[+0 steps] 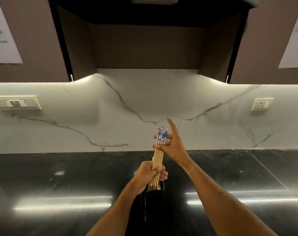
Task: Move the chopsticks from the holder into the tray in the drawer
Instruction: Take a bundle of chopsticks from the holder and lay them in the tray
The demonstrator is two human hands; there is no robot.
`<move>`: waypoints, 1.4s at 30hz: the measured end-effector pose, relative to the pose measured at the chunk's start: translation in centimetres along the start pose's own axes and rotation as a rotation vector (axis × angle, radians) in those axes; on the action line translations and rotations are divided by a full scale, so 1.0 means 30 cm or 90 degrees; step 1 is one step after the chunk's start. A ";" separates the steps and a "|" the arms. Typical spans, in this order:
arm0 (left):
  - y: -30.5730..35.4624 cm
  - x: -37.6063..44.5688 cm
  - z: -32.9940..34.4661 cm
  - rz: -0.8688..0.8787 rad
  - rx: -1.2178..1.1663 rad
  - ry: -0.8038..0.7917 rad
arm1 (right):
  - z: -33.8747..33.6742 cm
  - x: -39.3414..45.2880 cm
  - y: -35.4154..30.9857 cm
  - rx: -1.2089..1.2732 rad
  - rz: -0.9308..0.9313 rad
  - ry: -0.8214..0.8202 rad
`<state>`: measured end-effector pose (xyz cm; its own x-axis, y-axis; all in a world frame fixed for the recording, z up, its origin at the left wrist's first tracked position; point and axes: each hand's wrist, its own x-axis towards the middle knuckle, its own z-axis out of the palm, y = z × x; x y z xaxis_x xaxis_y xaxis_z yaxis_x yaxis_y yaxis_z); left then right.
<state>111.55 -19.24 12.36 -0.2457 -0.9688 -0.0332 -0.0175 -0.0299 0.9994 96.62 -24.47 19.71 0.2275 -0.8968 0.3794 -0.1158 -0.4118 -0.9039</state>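
Head view, one frame. Bundle of chopsticks (157,159) stands nearly upright, slightly tilted right at the top, lower ends still inside the dark holder (155,193). Holder sits on the glossy black table (59,184), near centre, partly hidden by the left forearm.

Left hand (149,172): fingers curled round the bamboo shafts just above the holder's rim, gripping the bundle.

Right hand (172,145): fingers wrapped round the upper part of the bundle, just below and across the blue-and-white patterned tops; index finger sticks out straight, pointing up and away. Both hands are on the same bundle, right above left, a short stretch of bare shaft between them.

Drawer and tray: not in view.

Surroundings: white marble-veined backsplash (110,120) behind the table; switch plate (17,103) far left, socket (262,104) far right; brown upper cabinets (34,48) with paper sheets (3,36) taped on.
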 end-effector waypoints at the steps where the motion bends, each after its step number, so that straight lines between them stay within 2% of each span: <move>1: 0.007 -0.013 0.014 -0.005 0.007 -0.002 | -0.020 -0.004 -0.018 -0.007 -0.012 -0.003; 20: 0.059 -0.181 0.183 -0.040 0.063 -0.040 | -0.144 -0.179 -0.096 -0.065 -0.065 -0.029; 26: 0.055 -0.260 0.157 -0.031 0.053 -0.055 | -0.101 -0.251 -0.099 -0.067 -0.049 0.016; 32: -0.009 -0.385 0.089 -0.027 0.055 -0.028 | 0.021 -0.375 -0.113 -0.025 0.000 0.061; 42: -0.220 -0.595 0.043 -0.152 0.175 -0.072 | 0.208 -0.759 0.029 0.100 0.139 0.217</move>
<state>114.79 -1.42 6.34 -0.3091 -0.9084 -0.2815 -0.3426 -0.1698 0.9240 97.38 -3.40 9.05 -0.1210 -0.9732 0.1956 0.0289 -0.2004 -0.9793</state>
